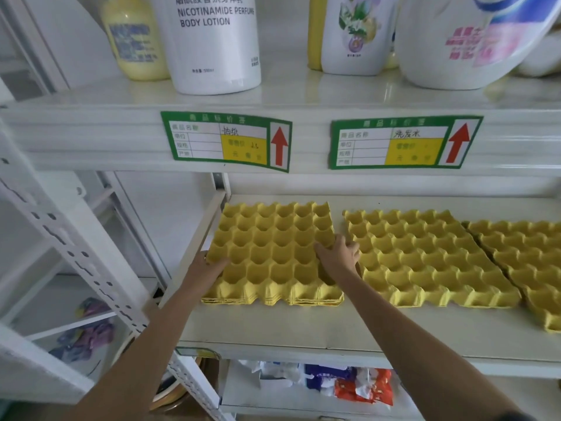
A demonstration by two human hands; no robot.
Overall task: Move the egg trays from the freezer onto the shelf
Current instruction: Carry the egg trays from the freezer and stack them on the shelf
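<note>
A thin stack of yellow egg trays [273,253] lies at the left end of the white middle shelf [303,329]. My left hand [209,264] grips the stack's left edge. My right hand [338,253] holds its right edge, with fingers curled over the rim. A second yellow egg tray [425,256] lies just right of the stack. A third yellow tray [528,262] lies farther right, partly cut off by the frame edge. The freezer is out of view.
The upper shelf [273,98] carries a white body lotion bottle [215,44], a yellow bottle [133,38] and detergent jugs [461,41]. Two green price labels [226,141] sit on its front rail. Packaged goods [349,384] fill the lower shelf. A perforated white upright [60,235] stands at left.
</note>
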